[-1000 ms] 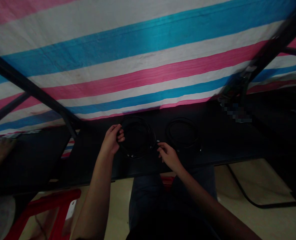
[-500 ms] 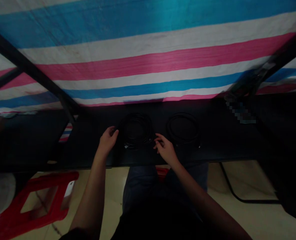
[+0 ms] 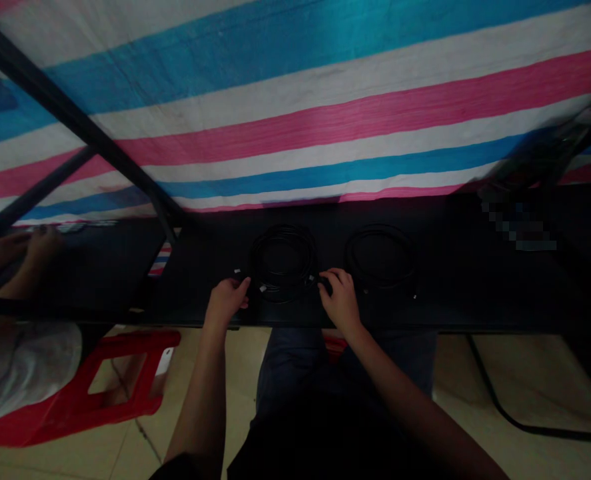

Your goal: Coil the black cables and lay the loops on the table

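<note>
Two coils of black cable lie side by side on a black tabletop (image 3: 465,280). My left hand (image 3: 226,301) is at the lower left of the left coil (image 3: 282,288), thumb and fingers closed on a dark cable part beside a small pale connector (image 3: 237,271). At that coil's right side, my right hand (image 3: 341,298) has curled fingers around a black cable end, next to another silvery connector (image 3: 311,278). A third connector (image 3: 262,289) rests at the coil's lower edge. The right coil (image 3: 381,285) is untouched, just right of my right hand. Dim light hides fine detail.
A striped sheet (image 3: 325,133) hangs behind the table, with a dark metal bar (image 3: 65,100) slanting at the left. Another person's hands (image 3: 38,250) are over the left table. A red stool (image 3: 110,407) stands below. A blurred item (image 3: 525,230) lies at the right.
The view has shifted, moving the scene rightward. My left hand has come down and closed at the coil's lower left. My right hand's fingers have curled in. The other person's hands show more fully.
</note>
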